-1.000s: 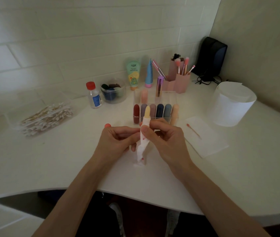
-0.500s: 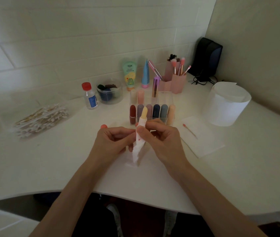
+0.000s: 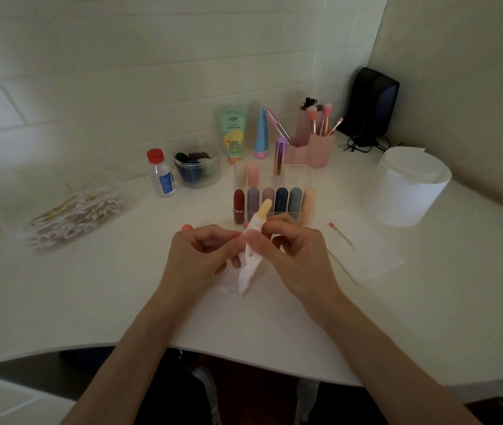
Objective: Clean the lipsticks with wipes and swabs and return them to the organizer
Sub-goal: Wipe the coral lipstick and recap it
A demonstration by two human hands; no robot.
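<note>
The wipe [image 3: 251, 259] was thin, crumpled, paper-like cloth around a matt pale-yellow lipstick [image 3: 264, 210]. The organizer [image 3: 303, 179] looked like clear glossy plastic, and the tube [image 3: 280, 157] in it had a shiny metallic finish. The table [image 3: 121, 286] was smooth matt white. The swabs [image 3: 72, 216] had wooden sticks.

organizer [image 3: 274, 191] mid-table, swabs [image 3: 72, 216] far left, bottle [image 3: 160, 174] between, tub [image 3: 409, 185] right, hands [image 3: 253, 250] in front

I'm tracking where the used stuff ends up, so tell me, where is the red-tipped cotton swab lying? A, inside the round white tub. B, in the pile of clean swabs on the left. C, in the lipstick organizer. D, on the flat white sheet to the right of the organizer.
D: the swab, red tip pointing away, lies alone on the flat white sheet spread on the table.
</note>
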